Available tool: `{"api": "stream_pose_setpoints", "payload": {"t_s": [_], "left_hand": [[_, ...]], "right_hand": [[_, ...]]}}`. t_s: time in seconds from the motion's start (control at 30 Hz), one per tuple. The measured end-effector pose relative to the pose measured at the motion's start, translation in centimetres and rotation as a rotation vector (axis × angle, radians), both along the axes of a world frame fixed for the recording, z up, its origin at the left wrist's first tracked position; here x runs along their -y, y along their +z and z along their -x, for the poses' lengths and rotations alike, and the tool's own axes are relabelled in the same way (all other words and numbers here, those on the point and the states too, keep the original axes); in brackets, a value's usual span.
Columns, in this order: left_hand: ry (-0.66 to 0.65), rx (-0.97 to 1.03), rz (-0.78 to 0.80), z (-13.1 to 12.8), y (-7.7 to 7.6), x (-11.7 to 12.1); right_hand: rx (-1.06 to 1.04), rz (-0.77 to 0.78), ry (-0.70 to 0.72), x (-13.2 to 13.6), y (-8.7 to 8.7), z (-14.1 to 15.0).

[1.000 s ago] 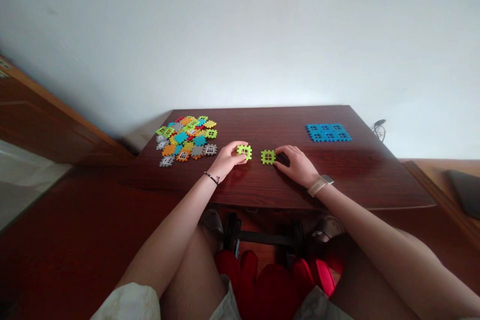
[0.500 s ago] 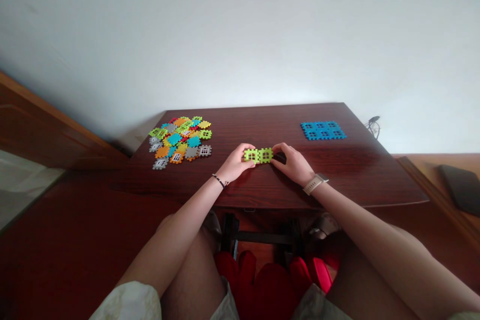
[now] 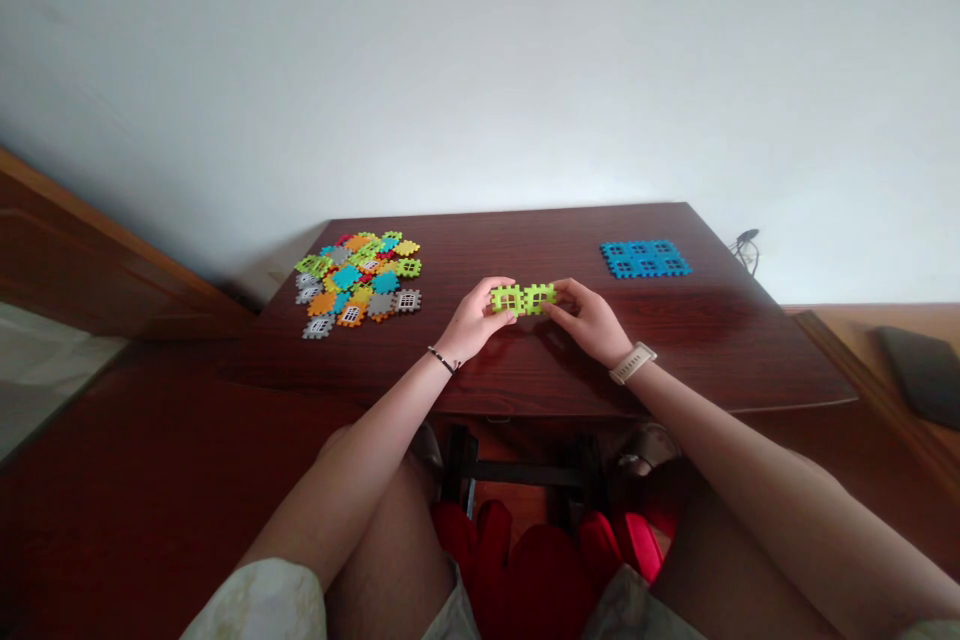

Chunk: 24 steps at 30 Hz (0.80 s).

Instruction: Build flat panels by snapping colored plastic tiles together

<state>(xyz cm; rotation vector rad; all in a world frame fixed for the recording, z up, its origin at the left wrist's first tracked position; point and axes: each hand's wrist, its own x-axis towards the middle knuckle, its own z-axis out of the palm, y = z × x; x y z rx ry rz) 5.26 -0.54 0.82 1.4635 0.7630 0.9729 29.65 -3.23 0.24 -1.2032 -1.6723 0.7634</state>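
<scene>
Two lime-green window-shaped interlocking tiles meet edge to edge near the middle of the table. My left hand (image 3: 477, 319) pinches the left green tile (image 3: 507, 300) between thumb and fingers. On the other side my right hand (image 3: 589, 318) is closed on the right green tile (image 3: 538, 298), its thumb at the lower edge. The toothed edges of the two tiles touch; whether they are fully locked I cannot tell. Both tiles look held slightly tilted toward me.
On the table's left lies a heap of mixed tiles (image 3: 364, 277) in several colours. A blue panel of joined window tiles (image 3: 645, 259) lies flat at the right back. The dark wooden table (image 3: 465, 245) backs onto a white wall (image 3: 480, 70). A black cable (image 3: 745, 244) hangs behind its right edge.
Both hands have shifted a little away from me and to the right with the green tiles. My right thumb and fingers now reach further over the right tile.
</scene>
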Motion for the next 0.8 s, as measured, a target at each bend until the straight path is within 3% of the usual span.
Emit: {"api": "stream_pose_setpoints", "payload": {"t_s": [0.4,0.8], "left_hand": [[0.043,0.01,-0.004,-1.2,0.0,-0.5],[0.057,-0.028,-0.052,-1.6,-0.1,-0.3]], "right_hand": [[-0.339,0.164,0.027,-0.5,-0.4,1.7],[-0.378,0.173,0.024,-0.6,-1.3,1.7]]}}
